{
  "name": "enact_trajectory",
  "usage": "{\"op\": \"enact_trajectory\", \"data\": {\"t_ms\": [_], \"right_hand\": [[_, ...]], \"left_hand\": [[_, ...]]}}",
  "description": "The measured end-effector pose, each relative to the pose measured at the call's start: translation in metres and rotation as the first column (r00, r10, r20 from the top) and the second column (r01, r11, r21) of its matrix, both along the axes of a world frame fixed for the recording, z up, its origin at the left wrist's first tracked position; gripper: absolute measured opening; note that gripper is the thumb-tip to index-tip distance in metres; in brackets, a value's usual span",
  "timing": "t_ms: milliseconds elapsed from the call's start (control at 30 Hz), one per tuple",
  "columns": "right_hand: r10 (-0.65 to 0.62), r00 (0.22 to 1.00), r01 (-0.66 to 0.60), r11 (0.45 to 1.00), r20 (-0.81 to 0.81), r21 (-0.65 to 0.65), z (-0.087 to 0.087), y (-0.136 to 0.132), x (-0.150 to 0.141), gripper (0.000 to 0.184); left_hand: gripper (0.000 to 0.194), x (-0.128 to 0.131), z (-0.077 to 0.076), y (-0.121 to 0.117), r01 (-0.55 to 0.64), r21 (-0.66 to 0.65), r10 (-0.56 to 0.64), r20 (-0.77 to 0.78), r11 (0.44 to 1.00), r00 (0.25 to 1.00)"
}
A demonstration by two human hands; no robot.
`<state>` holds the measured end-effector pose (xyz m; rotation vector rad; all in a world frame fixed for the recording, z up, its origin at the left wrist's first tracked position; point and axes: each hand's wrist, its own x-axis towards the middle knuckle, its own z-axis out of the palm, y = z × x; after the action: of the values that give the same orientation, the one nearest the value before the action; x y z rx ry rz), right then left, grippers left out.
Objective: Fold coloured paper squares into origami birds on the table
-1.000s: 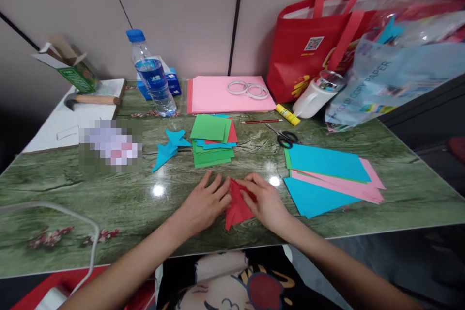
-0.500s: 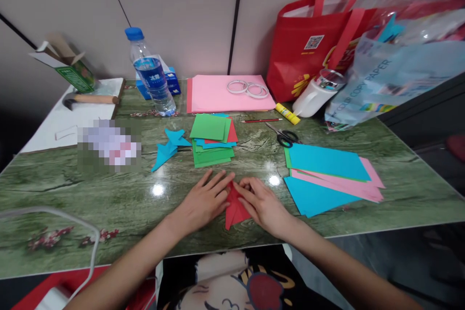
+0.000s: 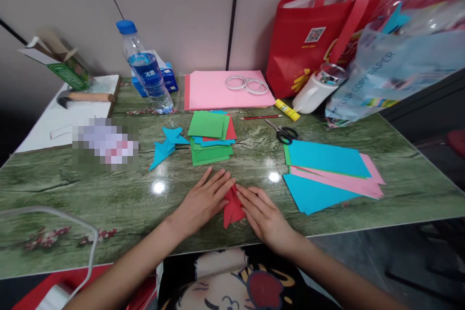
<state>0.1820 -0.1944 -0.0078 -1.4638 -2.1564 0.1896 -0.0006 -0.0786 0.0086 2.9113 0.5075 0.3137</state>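
A piece of folded red paper [image 3: 233, 210] lies on the table near its front edge, between my two hands. Its folds make points toward me, and fingers cover part of its sides and top. My left hand [image 3: 203, 201] rests flat on the paper's left side, fingers stretched out. From the right, my right hand [image 3: 267, 215] has its fingers held together on the paper's edge and top, gripping it. Beyond the hands sits a stack of green, blue and red paper squares [image 3: 207, 126]. Left of that stack is a folded blue paper shape [image 3: 165, 147].
Blue, pink and green paper sheets [image 3: 327, 160] lie to the right, with scissors [image 3: 285, 133], a pencil [image 3: 260, 117] and a glue stick [image 3: 287, 110] behind. Pink sheets [image 3: 214, 89] carry two tape rolls [image 3: 247, 85]. A bottle [image 3: 148, 75], hammer [image 3: 87, 97], white cup [image 3: 317, 92] and red bag [image 3: 294, 43] stand or lie around.
My right fingers have straightened from a pinch and now lie along the red paper's right side. The paper looks narrower, its right part folded in or covered. The view has shifted slightly.
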Motion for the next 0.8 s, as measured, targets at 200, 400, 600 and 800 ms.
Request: {"op": "enact_trajectory", "data": {"t_ms": [200, 400, 600, 800], "right_hand": [[-0.034, 0.998, 0.034, 0.999, -0.043, -0.005, 0.0005, -0.0023, -0.0057, 0.051], [0.004, 0.999, -0.004, 1.000, -0.054, -0.015, 0.0000, -0.0013, -0.0046, 0.054], [0.038, 0.998, -0.039, 0.999, -0.051, -0.033, 0.0007, 0.0005, -0.0027, 0.055], [0.049, 0.998, -0.051, 0.997, -0.025, -0.056, 0.0011, 0.0000, -0.0026, 0.052]], "left_hand": [[0.038, -0.0026, -0.0030, 0.0000, -0.004, -0.005, 0.004, 0.048, 1.000, 0.999], [0.042, -0.0035, -0.0064, -0.0008, -0.026, -0.035, 0.029, 0.064, 0.999, 0.998], [0.039, -0.0040, -0.0064, -0.0002, -0.028, -0.048, 0.031, 0.069, 0.998, 0.997], [0.039, -0.0030, -0.0044, -0.0009, -0.037, -0.052, 0.040, 0.069, 0.998, 0.997]]}}
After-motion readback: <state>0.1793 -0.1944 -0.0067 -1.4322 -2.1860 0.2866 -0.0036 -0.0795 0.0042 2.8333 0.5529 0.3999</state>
